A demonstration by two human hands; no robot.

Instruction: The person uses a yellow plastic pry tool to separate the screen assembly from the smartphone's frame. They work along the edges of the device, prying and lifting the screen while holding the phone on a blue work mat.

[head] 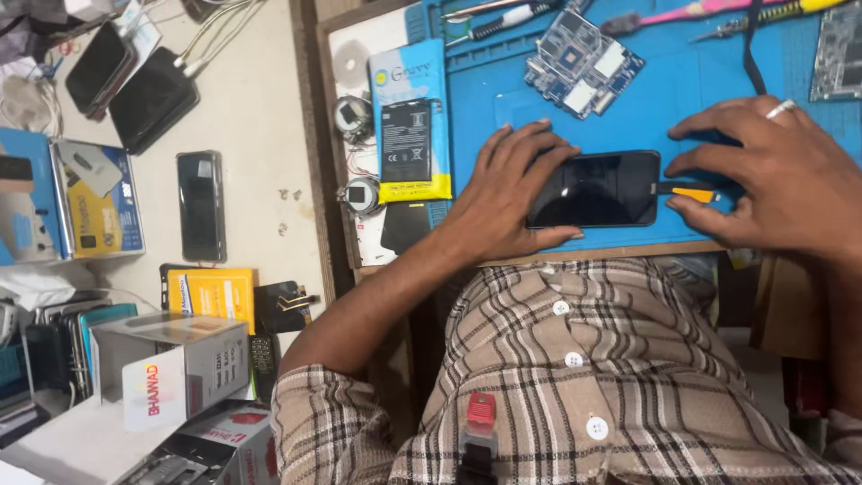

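Near the blue mat's [700, 81] front edge, the left hand [507, 193] – fingers spread – presses the dark phone [594, 189] flat, while the right hand [772, 171] pinches a yellow-tipped pry tool [691, 191] at its right end.

Wooden-edged workbench [334, 135] under a blue mat [682, 81], with dark phone [594, 189], circuit board [584, 61], packaged battery [409, 126].

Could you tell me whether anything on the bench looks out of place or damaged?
A bare blue circuit board lies askew on the blue mat, outside any casing. The dark phone under both hands shows no visible crack.
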